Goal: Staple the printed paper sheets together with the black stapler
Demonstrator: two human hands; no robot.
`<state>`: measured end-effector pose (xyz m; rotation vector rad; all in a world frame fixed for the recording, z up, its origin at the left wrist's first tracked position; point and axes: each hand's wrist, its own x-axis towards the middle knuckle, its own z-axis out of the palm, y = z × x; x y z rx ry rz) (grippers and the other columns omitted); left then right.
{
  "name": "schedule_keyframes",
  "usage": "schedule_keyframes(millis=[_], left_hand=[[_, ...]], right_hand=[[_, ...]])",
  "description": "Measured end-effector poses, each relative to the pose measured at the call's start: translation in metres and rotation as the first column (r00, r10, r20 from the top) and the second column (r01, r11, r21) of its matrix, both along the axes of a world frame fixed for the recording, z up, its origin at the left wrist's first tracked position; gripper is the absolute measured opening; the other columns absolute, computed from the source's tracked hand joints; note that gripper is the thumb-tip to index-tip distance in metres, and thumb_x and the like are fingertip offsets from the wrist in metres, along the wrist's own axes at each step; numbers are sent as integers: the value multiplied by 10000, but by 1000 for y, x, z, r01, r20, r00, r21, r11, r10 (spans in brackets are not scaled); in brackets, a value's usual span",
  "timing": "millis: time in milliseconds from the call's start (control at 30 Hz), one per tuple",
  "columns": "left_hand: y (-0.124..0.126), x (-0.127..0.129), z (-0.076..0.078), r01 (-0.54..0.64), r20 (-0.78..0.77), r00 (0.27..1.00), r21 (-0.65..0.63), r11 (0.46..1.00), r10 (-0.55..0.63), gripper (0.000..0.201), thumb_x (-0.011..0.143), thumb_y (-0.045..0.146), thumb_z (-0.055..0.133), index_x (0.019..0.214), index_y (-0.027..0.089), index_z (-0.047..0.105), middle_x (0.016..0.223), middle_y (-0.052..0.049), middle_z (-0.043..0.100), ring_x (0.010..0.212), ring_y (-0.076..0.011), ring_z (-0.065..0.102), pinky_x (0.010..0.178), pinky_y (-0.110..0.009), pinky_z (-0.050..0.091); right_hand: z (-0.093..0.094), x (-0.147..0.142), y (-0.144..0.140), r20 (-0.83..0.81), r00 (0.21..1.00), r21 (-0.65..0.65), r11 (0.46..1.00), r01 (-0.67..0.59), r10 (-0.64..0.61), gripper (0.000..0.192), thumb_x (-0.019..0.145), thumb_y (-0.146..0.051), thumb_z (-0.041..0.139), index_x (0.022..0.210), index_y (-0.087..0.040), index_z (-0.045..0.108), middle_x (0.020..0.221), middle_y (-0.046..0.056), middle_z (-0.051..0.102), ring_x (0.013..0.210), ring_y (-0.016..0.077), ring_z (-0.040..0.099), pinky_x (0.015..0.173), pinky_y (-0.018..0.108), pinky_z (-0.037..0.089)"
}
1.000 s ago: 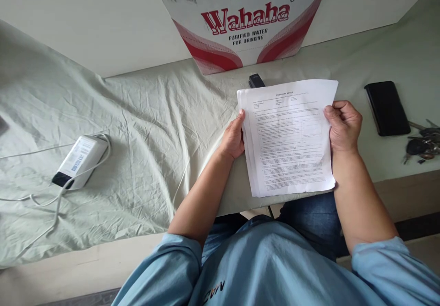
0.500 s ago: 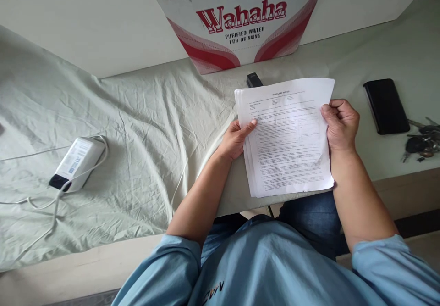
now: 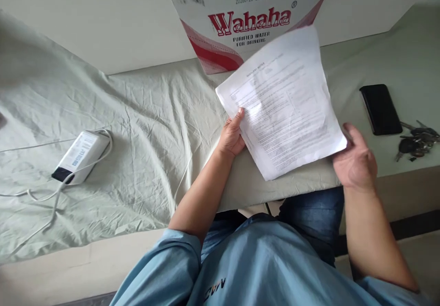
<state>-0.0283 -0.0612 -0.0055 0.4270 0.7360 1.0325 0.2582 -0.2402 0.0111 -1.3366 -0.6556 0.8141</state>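
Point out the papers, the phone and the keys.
papers (image 3: 285,99), head view, middle of the top printed sheet.
phone (image 3: 380,109), head view, centre of its black face.
keys (image 3: 415,142), head view, middle of the bunch.

The left hand (image 3: 232,137) is raised over the lap with the forearm running up from a rolled blue sleeve; its thumb lies on top and its fingers are curled underneath in a pinch, wrist nearly straight. The right hand (image 3: 355,164) sits lower and further out, palm turned inward, fingers loosely spread and gripping nothing, thumb pointing up and away. The right forearm angles back toward the body, bare to the elbow, where a blue sleeve begins.
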Motion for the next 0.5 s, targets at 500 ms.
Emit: schedule_keyframes(millis=[500], left_hand=[[4, -24, 3, 29, -16, 1000, 349, 937, -25, 595, 687, 476, 1087, 1183, 256, 840, 1144, -62, 892, 1299, -355, 822, 1148, -445, 651]], right_hand=[[36, -36, -15, 426, 902, 74, 997, 37, -65, 660, 899, -526, 984, 1484, -295, 785, 1486, 70, 823, 1616, 347, 639, 1450, 599, 434]])
